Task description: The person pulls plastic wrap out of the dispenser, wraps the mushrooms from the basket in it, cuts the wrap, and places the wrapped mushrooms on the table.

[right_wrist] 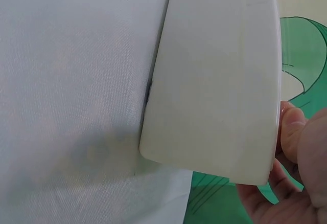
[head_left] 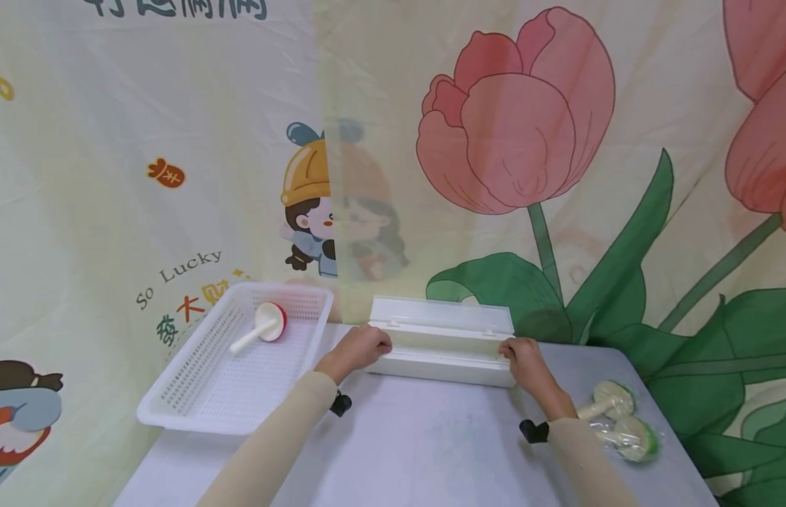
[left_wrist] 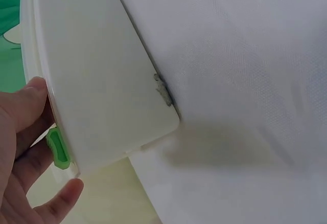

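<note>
A long white box [head_left: 440, 370] stands near the table's back edge, its translucent lid [head_left: 440, 313] raised on hinges behind. My left hand [head_left: 367, 345] grips the box's left end, with thumb and fingers at the upper rim. In the left wrist view a small green piece [left_wrist: 59, 148] shows at that end, near the fingers. My right hand [head_left: 525, 355] pinches the rim at the right end. In the right wrist view the thumb and fingers [right_wrist: 294, 124] are at the far edge, partly hidden behind the box wall [right_wrist: 214, 81]. The interior is only partly visible.
A white perforated basket [head_left: 234, 422] at left holds a white-handled tool [head_left: 266, 324] with a round, red-rimmed head. Two similar round-headed tools [head_left: 634, 440], at least one in clear wrap, lie at the table's right edge. A printed curtain [head_left: 380, 63] hangs behind the table.
</note>
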`<move>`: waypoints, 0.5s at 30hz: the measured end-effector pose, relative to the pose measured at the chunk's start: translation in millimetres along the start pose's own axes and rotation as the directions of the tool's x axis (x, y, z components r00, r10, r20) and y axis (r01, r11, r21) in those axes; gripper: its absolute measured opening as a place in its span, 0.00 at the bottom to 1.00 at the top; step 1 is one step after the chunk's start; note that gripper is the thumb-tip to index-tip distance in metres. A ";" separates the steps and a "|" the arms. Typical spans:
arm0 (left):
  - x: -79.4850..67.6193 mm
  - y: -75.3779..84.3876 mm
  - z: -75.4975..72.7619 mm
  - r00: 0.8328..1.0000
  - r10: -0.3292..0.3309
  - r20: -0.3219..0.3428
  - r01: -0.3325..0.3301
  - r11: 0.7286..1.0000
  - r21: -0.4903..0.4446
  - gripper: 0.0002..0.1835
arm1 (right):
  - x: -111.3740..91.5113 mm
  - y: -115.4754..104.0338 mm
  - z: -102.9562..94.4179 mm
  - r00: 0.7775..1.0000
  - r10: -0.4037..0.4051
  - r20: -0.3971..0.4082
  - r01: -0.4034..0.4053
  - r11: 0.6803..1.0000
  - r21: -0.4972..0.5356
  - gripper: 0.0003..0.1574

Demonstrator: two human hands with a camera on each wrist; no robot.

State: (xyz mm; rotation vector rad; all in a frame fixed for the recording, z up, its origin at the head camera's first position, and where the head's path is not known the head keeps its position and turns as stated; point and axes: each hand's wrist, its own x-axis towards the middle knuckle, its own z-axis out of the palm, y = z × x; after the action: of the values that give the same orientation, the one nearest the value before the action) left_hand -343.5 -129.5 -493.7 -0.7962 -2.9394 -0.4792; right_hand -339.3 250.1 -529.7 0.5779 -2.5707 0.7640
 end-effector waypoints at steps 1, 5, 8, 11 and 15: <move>0.3 0.2 0.4 1.000 -0.009 0.001 0.009 1.000 -0.001 0.05 | 0.0 -0.5 -0.3 1.000 0.012 0.010 -0.012 1.000 0.002 0.10; 2.6 0.1 2.5 0.998 -0.058 0.008 0.058 0.998 -0.016 0.06 | 0.2 -2.6 -1.6 0.998 0.045 0.037 -0.046 0.999 0.006 0.08; 4.3 0.0 2.9 0.997 -0.069 -0.025 0.069 0.998 -0.014 0.08 | 0.4 -5.1 -3.8 0.996 0.078 0.049 -0.079 0.997 0.018 0.07; 4.9 1.4 -0.3 0.996 -0.055 -0.074 0.053 0.998 -0.021 0.08 | 0.5 -8.1 -8.3 0.991 0.119 0.054 -0.121 0.992 0.026 0.06; 4.4 4.7 -8.3 0.992 -0.043 -0.118 0.041 0.999 -0.023 0.06 | 0.7 -12.5 -16.5 0.988 0.153 0.036 -0.155 0.987 0.033 0.06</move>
State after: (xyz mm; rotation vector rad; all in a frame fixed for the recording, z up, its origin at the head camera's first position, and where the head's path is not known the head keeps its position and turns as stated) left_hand -345.1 -126.1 -483.9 -0.6840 -2.8506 -0.5401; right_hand -329.7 249.9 -511.3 0.4086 -2.6608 0.8590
